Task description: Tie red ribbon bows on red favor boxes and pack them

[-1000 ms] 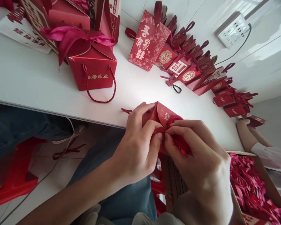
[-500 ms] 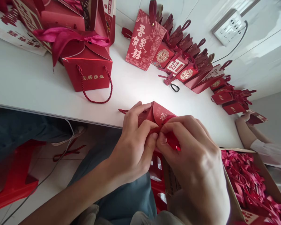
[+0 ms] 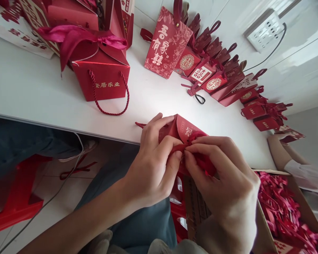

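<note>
A small red gift box (image 3: 183,127) with pale lettering and a twisted cord handle sits at the table's front edge, partly covered by both hands. My left hand (image 3: 156,162) steadies it, and its thumb and index finger pinch a red ribbon (image 3: 178,148) at the top of the box. Just beside that pinch, my right hand (image 3: 222,173) closes its fingertips on the same ribbon, whose loose part hangs below the fingers. The exact shape of the ribbon between the fingertips is hidden.
A red box with a pink bow (image 3: 103,77) stands on the white table (image 3: 55,102). Behind are a row of red boxes (image 3: 213,84) and an upright card (image 3: 167,44). At right, a carton (image 3: 265,225) holds many red ribboned pieces, and another person's arm (image 3: 279,151) reaches in.
My right hand has shifted slightly right and its fingers are straighter at the ribbon, so more of the ribbon shows. My left hand keeps its pinch on the box.
</note>
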